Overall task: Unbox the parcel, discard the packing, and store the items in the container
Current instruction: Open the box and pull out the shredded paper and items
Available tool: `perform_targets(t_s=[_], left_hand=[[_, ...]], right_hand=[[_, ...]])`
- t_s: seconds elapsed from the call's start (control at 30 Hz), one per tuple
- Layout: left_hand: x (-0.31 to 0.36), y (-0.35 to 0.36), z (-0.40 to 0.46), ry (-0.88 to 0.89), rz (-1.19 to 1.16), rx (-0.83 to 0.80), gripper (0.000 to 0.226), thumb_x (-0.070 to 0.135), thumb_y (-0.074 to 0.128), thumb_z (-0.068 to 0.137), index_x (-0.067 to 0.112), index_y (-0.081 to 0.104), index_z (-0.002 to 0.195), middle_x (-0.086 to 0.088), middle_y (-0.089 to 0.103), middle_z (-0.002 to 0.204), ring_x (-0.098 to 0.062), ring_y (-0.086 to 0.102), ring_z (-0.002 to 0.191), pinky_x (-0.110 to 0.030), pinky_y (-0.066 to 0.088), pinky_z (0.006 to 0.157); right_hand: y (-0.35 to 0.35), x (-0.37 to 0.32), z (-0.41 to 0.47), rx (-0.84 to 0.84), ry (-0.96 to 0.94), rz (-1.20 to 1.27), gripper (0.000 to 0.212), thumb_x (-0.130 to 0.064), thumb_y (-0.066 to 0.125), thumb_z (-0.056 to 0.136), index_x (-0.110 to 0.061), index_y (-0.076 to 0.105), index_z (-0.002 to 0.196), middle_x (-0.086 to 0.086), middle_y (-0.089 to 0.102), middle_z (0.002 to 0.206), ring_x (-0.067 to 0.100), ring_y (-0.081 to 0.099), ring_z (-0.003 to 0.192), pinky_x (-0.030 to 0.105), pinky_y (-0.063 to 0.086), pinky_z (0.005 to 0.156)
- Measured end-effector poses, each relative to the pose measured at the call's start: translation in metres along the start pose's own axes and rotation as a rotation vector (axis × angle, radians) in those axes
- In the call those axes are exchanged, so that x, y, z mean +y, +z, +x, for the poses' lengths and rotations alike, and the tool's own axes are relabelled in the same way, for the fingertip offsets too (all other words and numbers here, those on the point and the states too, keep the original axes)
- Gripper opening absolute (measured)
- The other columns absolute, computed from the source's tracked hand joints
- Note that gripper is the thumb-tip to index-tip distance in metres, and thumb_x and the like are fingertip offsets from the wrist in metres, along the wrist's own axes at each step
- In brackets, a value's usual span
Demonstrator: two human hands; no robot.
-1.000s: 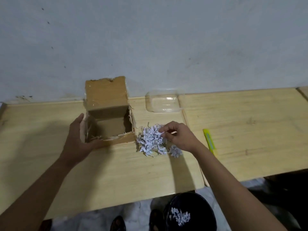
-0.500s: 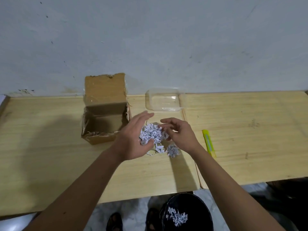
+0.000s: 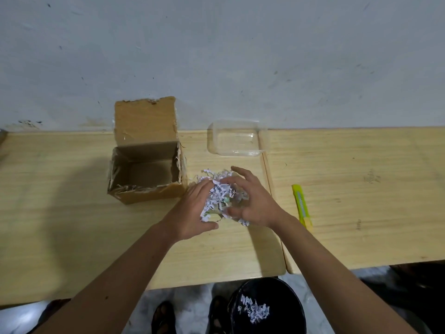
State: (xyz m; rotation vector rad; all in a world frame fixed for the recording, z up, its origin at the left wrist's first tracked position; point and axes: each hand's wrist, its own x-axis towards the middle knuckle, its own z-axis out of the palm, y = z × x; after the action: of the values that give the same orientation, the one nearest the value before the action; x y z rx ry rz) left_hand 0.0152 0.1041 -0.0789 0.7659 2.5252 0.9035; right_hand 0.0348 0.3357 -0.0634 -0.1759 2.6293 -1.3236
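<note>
An open cardboard box (image 3: pixel 147 179) stands on the wooden table (image 3: pixel 72 213) with its flap upright; its inside looks bare. Just right of it lies a heap of white shredded paper (image 3: pixel 220 195). My left hand (image 3: pixel 195 209) cups the heap from the left and my right hand (image 3: pixel 250 201) cups it from the right, fingers curled into the shreds. Something small and greenish shows among the shreds, too hidden to identify. A clear plastic container (image 3: pixel 234 138) sits behind the heap near the wall.
A yellow-green utility knife (image 3: pixel 301 206) lies on the second table (image 3: pixel 361 189) to the right. Below the table edge stands a black bin (image 3: pixel 284 300) holding some shredded paper (image 3: pixel 255 310). Feet in sandals show on the floor beside it.
My left hand left the box and came across to the paper heap. Both hands have closed in around the shreds from either side.
</note>
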Motion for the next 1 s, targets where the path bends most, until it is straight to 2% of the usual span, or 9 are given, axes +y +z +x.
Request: perform_targets(t_s=[0.07, 0.17, 0.27, 0.37, 0.53, 0.6, 0.67, 0.87, 1.0], left_hand=[[-0.006, -0.004, 0.002, -0.021, -0.067, 0.004, 0.104, 0.034, 0.089, 0.078, 0.018, 0.028, 0.16, 0.002, 0.035, 0.161, -0.015, 0.032, 0.15, -0.032, 0.028, 0.123], [-0.009, -0.005, 0.005, -0.077, -0.16, 0.016, 0.1, 0.032, 0.094, 0.071, 0.019, 0.04, 0.155, 0.009, 0.049, 0.144, -0.012, 0.048, 0.134, -0.033, 0.041, 0.112], [-0.008, -0.002, 0.008, -0.092, -0.224, 0.042, 0.096, 0.033, 0.098, 0.064, 0.021, 0.051, 0.147, 0.013, 0.057, 0.131, -0.007, 0.055, 0.123, -0.024, 0.044, 0.104], [-0.008, -0.003, 0.01, -0.1, -0.265, 0.07, 0.085, 0.03, 0.096, 0.067, 0.02, 0.057, 0.143, 0.013, 0.063, 0.126, -0.002, 0.059, 0.116, -0.004, 0.041, 0.093], [-0.006, -0.003, 0.019, -0.157, -0.285, 0.14, 0.056, 0.027, 0.084, 0.085, 0.015, 0.064, 0.136, 0.011, 0.066, 0.126, 0.001, 0.059, 0.112, -0.002, 0.04, 0.089], [-0.003, 0.003, 0.023, -0.192, -0.328, 0.179, 0.046, 0.026, 0.081, 0.089, 0.013, 0.067, 0.131, 0.006, 0.071, 0.119, -0.001, 0.063, 0.104, -0.01, 0.044, 0.084], [0.0, 0.007, 0.027, -0.234, -0.37, 0.221, 0.043, 0.03, 0.078, 0.092, 0.012, 0.067, 0.13, 0.003, 0.072, 0.121, -0.007, 0.065, 0.11, -0.017, 0.046, 0.09], [-0.001, 0.016, 0.033, -0.279, -0.447, 0.281, 0.046, 0.042, 0.075, 0.091, 0.014, 0.069, 0.127, 0.004, 0.072, 0.124, -0.01, 0.066, 0.115, -0.03, 0.051, 0.099], [-0.005, 0.019, 0.033, -0.276, -0.471, 0.266, 0.031, 0.034, 0.074, 0.094, 0.019, 0.07, 0.121, 0.005, 0.074, 0.117, -0.005, 0.067, 0.11, -0.022, 0.05, 0.092]], right_hand=[[0.004, 0.003, 0.002, -0.107, -0.008, -0.035, 0.098, -0.034, 0.097, 0.064, -0.044, 0.046, 0.147, -0.008, 0.018, 0.167, 0.007, 0.026, 0.152, 0.023, 0.041, 0.112], [0.012, 0.004, 0.006, -0.132, -0.018, -0.046, 0.106, -0.031, 0.099, 0.06, -0.037, 0.044, 0.151, -0.007, 0.04, 0.153, 0.009, 0.049, 0.135, 0.033, 0.048, 0.11], [0.013, 0.006, 0.009, -0.072, -0.029, -0.04, 0.089, -0.024, 0.097, 0.063, -0.027, 0.056, 0.142, -0.004, 0.057, 0.136, 0.014, 0.059, 0.121, 0.037, 0.05, 0.104], [0.009, 0.009, 0.011, -0.023, 0.021, 0.016, 0.071, -0.023, 0.097, 0.066, -0.026, 0.066, 0.13, -0.007, 0.065, 0.123, 0.015, 0.065, 0.109, 0.04, 0.056, 0.094], [0.002, 0.013, 0.014, 0.028, 0.059, 0.021, 0.048, -0.024, 0.092, 0.076, -0.025, 0.07, 0.119, -0.013, 0.067, 0.1, 0.006, 0.065, 0.087, 0.029, 0.057, 0.077], [0.0, 0.013, 0.015, 0.034, 0.099, 0.067, 0.039, -0.025, 0.089, 0.08, -0.026, 0.07, 0.115, -0.009, 0.069, 0.091, 0.007, 0.067, 0.071, 0.025, 0.056, 0.066], [0.0, 0.012, 0.018, 0.045, 0.126, 0.109, 0.034, -0.026, 0.086, 0.083, -0.025, 0.07, 0.113, -0.007, 0.069, 0.083, 0.006, 0.066, 0.058, 0.022, 0.055, 0.057], [0.001, 0.015, 0.026, 0.105, 0.163, 0.097, 0.032, -0.036, 0.084, 0.084, -0.032, 0.068, 0.112, 0.01, 0.07, 0.08, 0.021, 0.065, 0.057, 0.031, 0.056, 0.057], [0.001, 0.009, 0.025, 0.116, 0.149, 0.144, 0.037, -0.03, 0.086, 0.083, -0.028, 0.072, 0.118, 0.007, 0.071, 0.101, 0.026, 0.073, 0.074, 0.029, 0.061, 0.064]])
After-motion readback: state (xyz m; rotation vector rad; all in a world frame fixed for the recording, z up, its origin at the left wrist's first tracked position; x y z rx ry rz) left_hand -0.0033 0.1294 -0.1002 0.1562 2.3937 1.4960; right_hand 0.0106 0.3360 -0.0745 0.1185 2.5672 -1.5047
